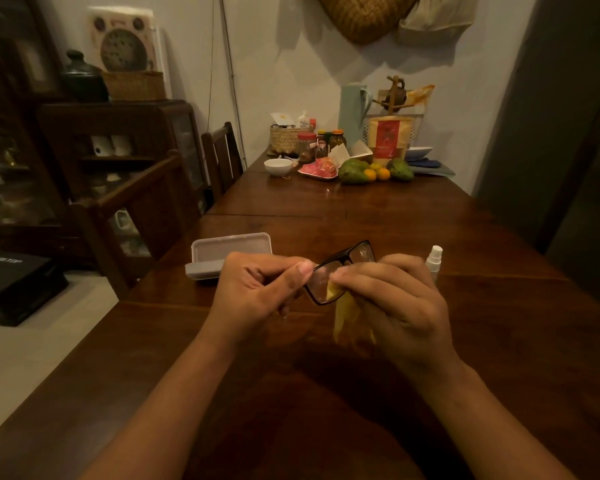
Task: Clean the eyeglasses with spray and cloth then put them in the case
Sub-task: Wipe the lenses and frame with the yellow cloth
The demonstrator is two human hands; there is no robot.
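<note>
Black-framed eyeglasses [350, 258] are held above the wooden table [291, 341]. My left hand [257, 289] pinches the frame at its near top edge. My right hand [395, 303] presses a yellow cloth [343, 313] against the near lens, and the rest of the cloth hangs down below the hand. A grey glasses case [229, 251] lies open on the table behind my left hand. A small white spray bottle [433, 258] stands upright just behind my right hand.
At the far end of the table stand a white bowl [278, 166], jars, a woven basket, green and orange fruit [368, 171] and a pale jug. Wooden chairs [219, 157] line the left side, with a dark cabinet beyond.
</note>
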